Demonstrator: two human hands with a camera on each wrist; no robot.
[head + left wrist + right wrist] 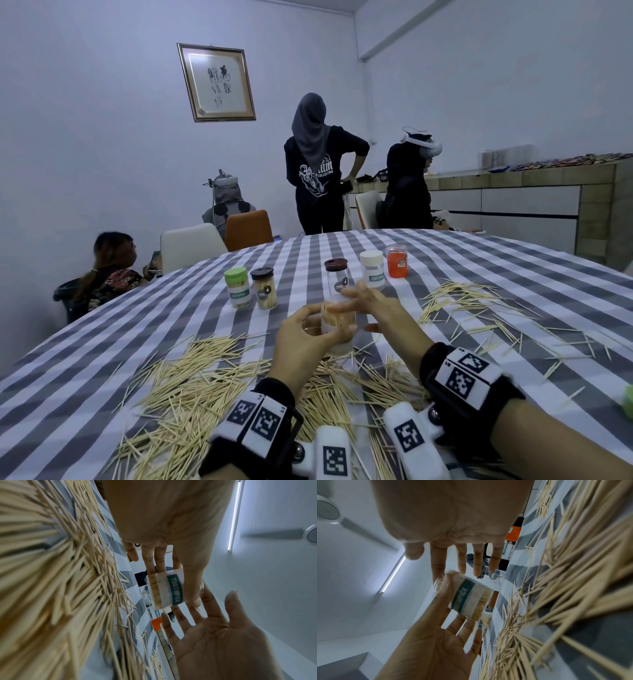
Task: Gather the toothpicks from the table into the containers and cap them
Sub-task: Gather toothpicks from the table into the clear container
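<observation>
— What are the hands doing?

— The left hand (306,334) grasps an uncapped toothpick container (337,327), thumb on one side and fingers curled behind it. The right hand (376,305) is released, fingers spread straight, its fingertips at the container's open mouth.

— Where does the container sit relative to them?

— Between the two palms, above the striped tablecloth (171,301). Its long axis stands roughly upright, mouth up, packed nearly full of sticks. The left hand bears it; the right is just beside the rim. Whether the right fingers actually press the stick tips I can't tell; the wrist views are blurred.

— And the cap?

— Not on it. A green thing (627,404) at the right edge may be one, hard to say.

— The surface?

— Loose toothpicks (191,380) lie heaped below the wrists, with a thinner scatter (469,301) to the right. Five capped jars (335,279) stand in a row beyond the hands.

— The room?

— Pale walls, a framed calligraphy piece (216,82), several people (317,171) beyond the table's far edge.
</observation>
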